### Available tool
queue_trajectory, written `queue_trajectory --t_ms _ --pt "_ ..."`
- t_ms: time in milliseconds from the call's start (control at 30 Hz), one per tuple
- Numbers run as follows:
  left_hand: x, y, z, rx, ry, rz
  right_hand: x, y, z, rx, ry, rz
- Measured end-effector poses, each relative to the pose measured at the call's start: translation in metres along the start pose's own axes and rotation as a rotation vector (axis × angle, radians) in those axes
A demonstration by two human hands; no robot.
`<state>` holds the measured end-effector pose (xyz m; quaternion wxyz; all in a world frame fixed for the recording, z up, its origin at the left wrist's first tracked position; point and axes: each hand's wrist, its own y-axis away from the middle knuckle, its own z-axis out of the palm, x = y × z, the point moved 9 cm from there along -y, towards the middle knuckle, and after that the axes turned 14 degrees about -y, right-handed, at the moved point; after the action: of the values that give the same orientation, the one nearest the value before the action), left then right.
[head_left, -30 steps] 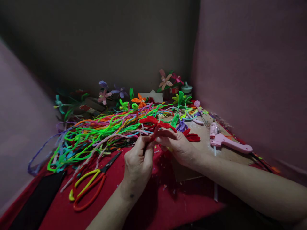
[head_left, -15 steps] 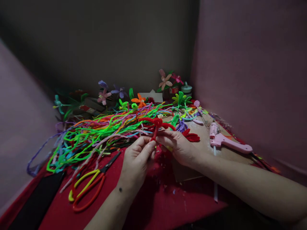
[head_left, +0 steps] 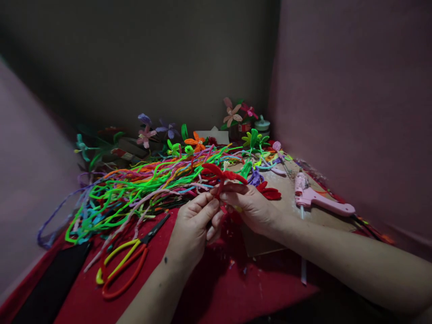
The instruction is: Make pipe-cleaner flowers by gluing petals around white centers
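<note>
Both hands meet over the red cloth (head_left: 209,288). My left hand (head_left: 194,227) pinches the lower stem of a red pipe-cleaner flower (head_left: 222,174), fingers closed. My right hand (head_left: 251,204) grips the same flower just below its red petals, which stick up above the fingers. A second red pipe-cleaner piece (head_left: 269,192) lies just beyond my right hand.
A big tangle of coloured pipe cleaners (head_left: 141,184) covers the left and middle. Scissors with yellow and red handles (head_left: 126,258) lie left of my left hand. A pink glue gun (head_left: 317,200) rests on cardboard at right. Finished flowers (head_left: 232,114) stand at the back against walls.
The red flower has turned in my fingers, its petals now tilted differently. My left hand has dropped slightly lower along the stem. Right hand stays in place.
</note>
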<state>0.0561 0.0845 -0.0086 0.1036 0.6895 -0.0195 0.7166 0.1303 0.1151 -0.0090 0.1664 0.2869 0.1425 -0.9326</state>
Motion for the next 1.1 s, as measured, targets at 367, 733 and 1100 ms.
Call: queue_trajectory --t_ms 367,733,1100 --pt "0.024 0.011 -0.013 0.309 -0.631 0.320 -0.001 0.002 -0.007 0.059 -0.007 -0.047" --pt "0.018 0.005 -0.017 0.225 -0.452 0.216 -0.005 0.005 0.009 -0.087 0.147 -0.046" --pt "0.003 0.000 -0.005 0.034 -0.084 0.071 0.001 0.002 0.007 -0.081 0.111 0.004"
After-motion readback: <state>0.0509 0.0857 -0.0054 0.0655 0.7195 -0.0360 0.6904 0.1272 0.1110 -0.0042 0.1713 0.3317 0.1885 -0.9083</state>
